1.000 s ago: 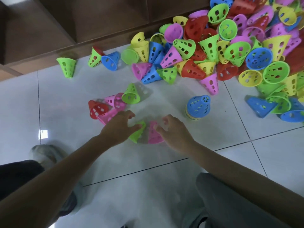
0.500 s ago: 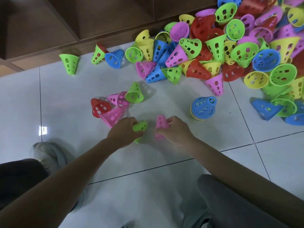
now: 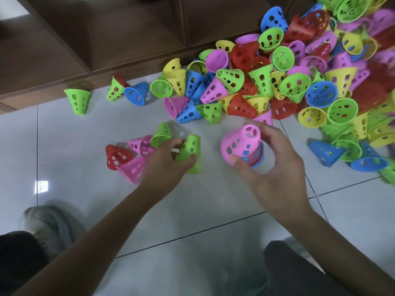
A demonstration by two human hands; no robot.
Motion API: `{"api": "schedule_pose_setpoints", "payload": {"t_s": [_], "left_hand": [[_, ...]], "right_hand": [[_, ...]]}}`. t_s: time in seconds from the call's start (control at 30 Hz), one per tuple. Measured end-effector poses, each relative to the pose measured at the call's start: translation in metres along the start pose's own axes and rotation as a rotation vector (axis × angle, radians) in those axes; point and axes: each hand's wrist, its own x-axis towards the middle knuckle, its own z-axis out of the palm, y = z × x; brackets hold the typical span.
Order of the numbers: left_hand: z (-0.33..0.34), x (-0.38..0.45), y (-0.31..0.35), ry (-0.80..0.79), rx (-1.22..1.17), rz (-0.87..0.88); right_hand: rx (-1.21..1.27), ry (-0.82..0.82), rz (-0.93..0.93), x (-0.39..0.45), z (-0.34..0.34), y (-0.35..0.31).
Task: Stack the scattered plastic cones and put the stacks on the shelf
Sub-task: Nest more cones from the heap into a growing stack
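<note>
Cones (image 3: 299, 67) litter glossy white floor tiles (image 3: 64, 167) beside dark wooden shelf (image 3: 106, 39).

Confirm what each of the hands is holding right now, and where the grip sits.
Left hand grips a green cone around its side wall. Right hand holds a pink cone, thumb at the wide rim, fingers behind near the narrow top.

pink cone (image 3: 241, 144): held over stack | green cone (image 3: 190, 152): held | pile (image 3: 277, 82): by shelf (image 3: 128, 28)
</note>
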Motion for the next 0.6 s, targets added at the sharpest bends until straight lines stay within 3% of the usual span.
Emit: {"api": "schedule_pose_setpoints", "payload": {"t_s": [0.2,0.6], "left_hand": [[0.003,-0.007,0.041,-0.044,-0.146,0.101],[0.031,-0.014,0.088,-0.145,-0.198,0.350]], "right_hand": [[-0.133,0.082,0.050,0.004,-0.014,0.047],[-0.108,-0.019,0.161,0.013,0.006,0.106]]}}
